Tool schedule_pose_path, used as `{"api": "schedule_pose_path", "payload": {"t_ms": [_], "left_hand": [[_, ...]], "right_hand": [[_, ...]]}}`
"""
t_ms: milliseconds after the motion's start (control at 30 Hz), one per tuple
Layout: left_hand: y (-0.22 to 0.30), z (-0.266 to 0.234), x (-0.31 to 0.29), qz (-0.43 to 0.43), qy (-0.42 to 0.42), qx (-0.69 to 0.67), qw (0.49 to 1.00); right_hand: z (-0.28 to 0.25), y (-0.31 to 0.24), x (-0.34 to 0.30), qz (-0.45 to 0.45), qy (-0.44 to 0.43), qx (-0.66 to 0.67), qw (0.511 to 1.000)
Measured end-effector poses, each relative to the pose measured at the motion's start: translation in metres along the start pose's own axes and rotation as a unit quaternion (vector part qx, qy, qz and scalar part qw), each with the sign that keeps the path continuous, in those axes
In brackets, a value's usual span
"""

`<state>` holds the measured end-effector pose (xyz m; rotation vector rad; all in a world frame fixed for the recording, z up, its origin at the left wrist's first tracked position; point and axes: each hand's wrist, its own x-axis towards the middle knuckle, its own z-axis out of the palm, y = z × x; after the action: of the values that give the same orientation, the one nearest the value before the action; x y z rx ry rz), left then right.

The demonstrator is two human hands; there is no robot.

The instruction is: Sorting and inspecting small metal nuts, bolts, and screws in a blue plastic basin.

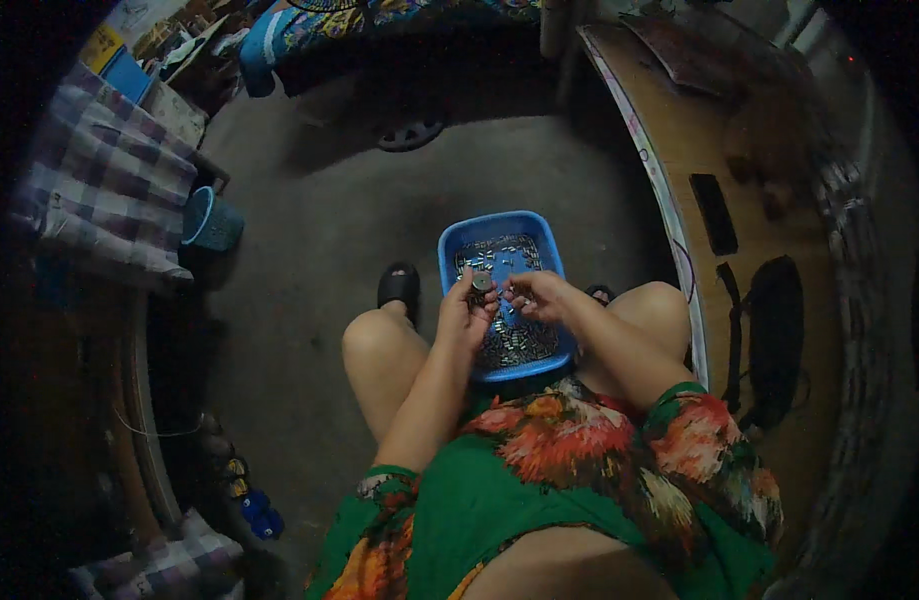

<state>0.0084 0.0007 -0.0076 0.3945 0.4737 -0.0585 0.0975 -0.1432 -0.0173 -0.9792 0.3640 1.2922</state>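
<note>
A blue plastic basin (466,226) stands between my knees, with many small shiny metal pieces (519,345) spread over its bottom, thickest at the near end. Above its left side, my left hand (469,308) is closed around a small round grey metal disc (481,282) with a dark centre. My right hand (541,297) hovers over the basin's right side, close to the disc. Its fingers are curled together toward the left hand; whatever small thing they pinch is too tiny to make out.
To the right runs a wooden bench (679,130) bearing a black phone-like slab (714,214) and a dark bag-like object (776,330). A blue-rimmed bin (212,222) stands left beside a checked cloth (109,180). Farther off, a dark round object (410,135) lies on the floor.
</note>
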Motion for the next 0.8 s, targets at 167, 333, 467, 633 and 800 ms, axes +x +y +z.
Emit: {"api": "schedule_pose_path", "payload": {"t_ms": [167, 333, 467, 633, 800], "left_hand": [[0.004, -0.006, -0.002, 0.015, 0.005, 0.004, 1.000], [0.002, 0.002, -0.005, 0.020, 0.021, 0.022, 0.999], [0.002, -0.004, -0.004, 0.023, 0.004, 0.002, 1.000], [0.004, -0.013, 0.000, 0.015, 0.010, 0.016, 1.000], [0.002, -0.012, -0.002, 0.035, 0.012, 0.050, 0.998]], "right_hand": [[0.010, -0.006, -0.008, -0.009, 0.024, 0.043, 0.999], [0.004, 0.000, -0.007, 0.000, 0.005, -0.018, 1.000], [-0.001, 0.004, 0.000, 0.019, -0.002, -0.005, 1.000], [0.020, 0.000, -0.021, -0.047, 0.002, -0.036, 0.998], [0.010, -0.001, -0.023, -0.073, -0.035, -0.074, 0.994]]}}
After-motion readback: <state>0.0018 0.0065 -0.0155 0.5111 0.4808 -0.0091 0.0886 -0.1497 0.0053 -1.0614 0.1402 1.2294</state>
